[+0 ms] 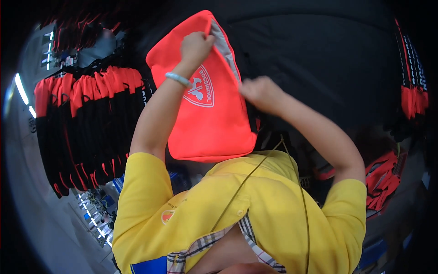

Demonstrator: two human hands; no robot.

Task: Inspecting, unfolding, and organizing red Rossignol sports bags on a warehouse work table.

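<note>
A bright red fabric bag (212,130) with a white crest printed on its front lies on a dark surface before me. Along its right side runs an opening, wide at the top, where a grey lining (222,43) shows. My left hand (196,48), with a pale bangle at the wrist, is closed on the upper edge of that opening. Lower down, where the opening narrows, my right hand (262,93) is closed in a pinch at the bag's edge. Its fingers are slightly blurred, and whatever small part they hold is hidden.
At the left hangs a thick row of black and red bags (86,128). More red and black pieces (413,91) hang at the far right. Red straps or strips (383,180) are heaped at the lower right. Dark cloth (310,55) spreads behind the bag.
</note>
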